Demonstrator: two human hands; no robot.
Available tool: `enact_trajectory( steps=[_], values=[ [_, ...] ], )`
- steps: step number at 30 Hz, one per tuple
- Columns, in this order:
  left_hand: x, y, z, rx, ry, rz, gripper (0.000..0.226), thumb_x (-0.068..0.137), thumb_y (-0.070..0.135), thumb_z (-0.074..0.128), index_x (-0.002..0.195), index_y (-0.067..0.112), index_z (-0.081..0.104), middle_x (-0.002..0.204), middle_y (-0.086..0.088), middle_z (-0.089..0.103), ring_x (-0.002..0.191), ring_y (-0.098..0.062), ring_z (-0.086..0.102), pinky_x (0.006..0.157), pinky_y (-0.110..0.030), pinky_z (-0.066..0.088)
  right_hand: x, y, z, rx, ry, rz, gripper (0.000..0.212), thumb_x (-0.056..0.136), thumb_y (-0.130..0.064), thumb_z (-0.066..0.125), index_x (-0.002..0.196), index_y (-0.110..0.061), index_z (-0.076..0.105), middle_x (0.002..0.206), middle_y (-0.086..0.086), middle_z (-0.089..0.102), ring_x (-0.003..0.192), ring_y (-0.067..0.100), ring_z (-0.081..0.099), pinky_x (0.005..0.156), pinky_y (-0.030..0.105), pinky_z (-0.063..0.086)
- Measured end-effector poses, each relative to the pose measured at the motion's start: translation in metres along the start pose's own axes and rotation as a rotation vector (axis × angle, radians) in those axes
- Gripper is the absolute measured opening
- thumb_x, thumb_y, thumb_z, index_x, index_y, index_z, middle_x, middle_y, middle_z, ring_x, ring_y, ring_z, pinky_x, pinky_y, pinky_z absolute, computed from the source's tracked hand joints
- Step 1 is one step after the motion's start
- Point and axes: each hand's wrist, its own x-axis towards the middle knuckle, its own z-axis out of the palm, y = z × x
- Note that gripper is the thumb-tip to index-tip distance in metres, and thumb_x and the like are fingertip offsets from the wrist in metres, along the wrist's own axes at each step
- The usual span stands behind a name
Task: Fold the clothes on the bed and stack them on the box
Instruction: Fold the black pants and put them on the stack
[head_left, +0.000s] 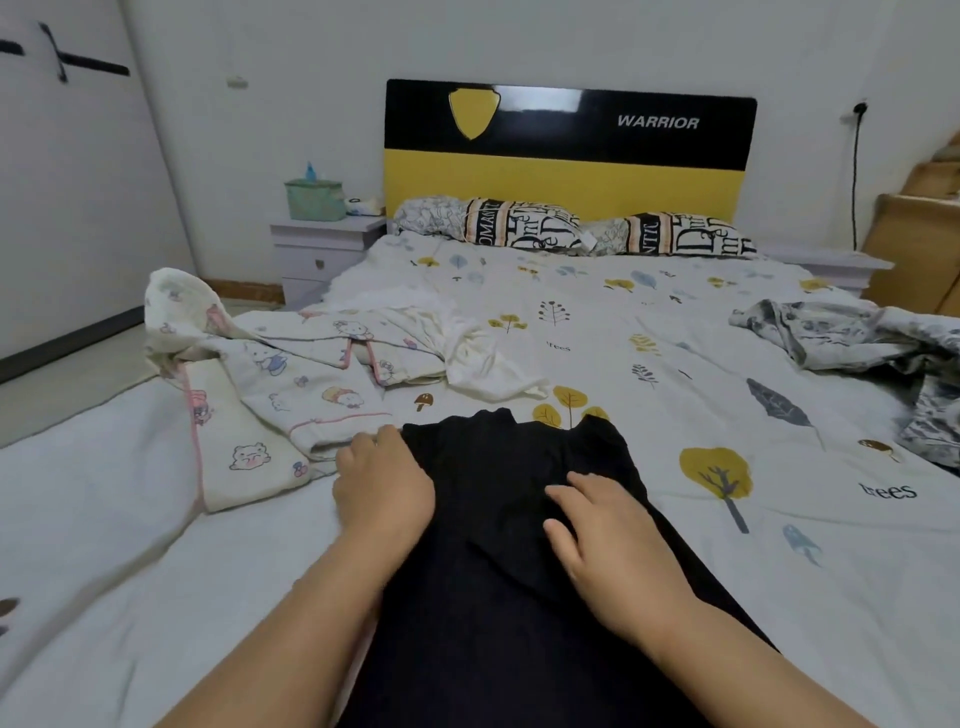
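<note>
White walls enclose a bedroom whose bed (649, 332) fills most of the view, covered by a white sheet printed with yellow trees and grey leaves. At 12 o'clock stands a black-and-yellow headboard (569, 150) lettered WARRIOR, with two patterned pillows (524, 224) lying against its base. A black garment (498, 571) lies spread flat at 6 o'clock, running from the near edge of the frame toward the middle of the bed. A white cartoon-print garment (291, 364) lies crumpled at 9 o'clock, just beside the black garment's far left corner. A grey-patterned cloth (852, 338) lies bunched at 3 o'clock, well apart from the others. A white nightstand (322, 249) at 11 o'clock carries a green tissue box (314, 200). The left hand (382, 486) grips the left edge of the black garment near its far corner, fingers curled around the fabric. The right hand (605, 540) rests flat on top of the black garment, fingers extended and slightly spread, pressing the fabric down. The stacking box cannot be identified with certainty in this view.
</note>
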Motion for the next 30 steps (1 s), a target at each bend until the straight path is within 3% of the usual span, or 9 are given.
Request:
enact_trajectory(
  steps=[4,8,13,16,18,23,26,28,30],
  values=[
    [0.034,-0.022,-0.011,-0.138,-0.310,-0.056,0.026,0.093,0.015,0.049,0.112,-0.001,0.055,0.110,-0.017,0.060,0.093,-0.026,0.058,0.073,-0.031,0.043,-0.014,-0.014,0.013,0.004,-0.131,-0.070,0.045,0.101,-0.039,0.029,0.145,-0.028,0.029,0.154,-0.003,0.021,0.144,0.014,0.012,0.117,0.030,0.009],
    [0.040,-0.025,-0.025,-0.303,-0.506,-0.036,0.029,0.088,0.029,0.063,0.100,0.002,0.066,0.072,-0.005,0.055,0.060,-0.015,0.047,0.055,-0.025,0.037,-0.013,-0.013,0.018,0.017,-0.132,-0.049,0.045,0.101,-0.039,0.028,0.146,-0.029,0.027,0.155,-0.005,0.019,0.145,0.012,0.009,0.118,0.030,0.005],
    [0.034,-0.016,-0.032,-0.631,-0.435,-0.101,0.023,0.094,0.018,0.049,0.110,0.004,0.056,0.102,-0.016,0.064,0.082,-0.025,0.061,0.066,-0.032,0.051,-0.013,-0.011,0.015,0.074,-0.130,-0.047,0.045,0.101,-0.038,0.031,0.145,-0.028,0.030,0.154,-0.006,0.022,0.145,0.012,0.010,0.117,0.029,0.007],
    [0.030,-0.011,-0.039,-0.783,-0.376,-0.151,0.003,0.091,0.007,0.055,0.093,0.006,0.053,0.090,-0.016,0.060,0.069,-0.023,0.055,0.050,-0.028,0.043,-0.014,-0.010,0.013,0.111,-0.119,-0.041,0.045,0.101,-0.037,0.033,0.144,-0.027,0.031,0.154,-0.006,0.023,0.144,0.012,0.012,0.118,0.029,0.008],
    [0.034,-0.009,-0.041,-0.648,-0.183,-0.135,0.022,0.085,0.004,0.062,0.076,0.014,0.043,0.078,-0.008,0.051,0.065,-0.019,0.047,0.052,-0.028,0.037,-0.013,-0.009,0.013,0.119,-0.117,-0.039,0.045,0.101,-0.037,0.034,0.144,-0.027,0.032,0.154,-0.005,0.023,0.144,0.012,0.012,0.118,0.029,0.009],
    [0.019,0.021,-0.048,-0.283,0.170,0.208,0.017,0.079,0.006,0.062,0.091,0.016,0.054,0.090,0.000,0.055,0.087,-0.020,0.050,0.071,-0.028,0.035,-0.013,-0.009,0.011,0.213,-0.115,-0.014,0.044,0.100,-0.035,0.038,0.143,-0.026,0.036,0.154,-0.005,0.024,0.144,0.012,0.014,0.117,0.026,0.010],
    [-0.012,0.049,-0.048,-0.144,-0.293,0.596,0.033,0.090,0.023,0.057,0.123,0.022,0.056,0.119,0.001,0.060,0.111,-0.015,0.054,0.094,-0.025,0.040,-0.014,-0.006,0.007,0.443,0.000,0.051,0.036,0.098,-0.023,0.043,0.133,-0.024,0.051,0.141,-0.008,0.046,0.132,0.006,0.037,0.107,0.020,0.027],
    [-0.029,0.058,-0.048,-0.099,-0.586,0.686,0.028,0.095,0.029,0.049,0.118,0.022,0.063,0.112,0.004,0.068,0.104,-0.007,0.060,0.097,-0.022,0.042,-0.013,-0.002,0.004,0.587,0.130,0.142,0.031,0.095,-0.014,0.044,0.120,-0.024,0.060,0.120,-0.010,0.060,0.112,0.005,0.051,0.092,0.018,0.038],
    [-0.029,0.057,-0.044,-0.147,-0.402,0.706,0.025,0.096,0.027,0.047,0.105,0.018,0.068,0.097,0.004,0.072,0.092,-0.009,0.064,0.091,-0.029,0.047,-0.012,0.003,-0.001,0.679,0.256,0.257,0.031,0.092,-0.007,0.043,0.113,-0.022,0.060,0.103,-0.010,0.062,0.101,0.009,0.056,0.082,0.020,0.039]
  ],
)
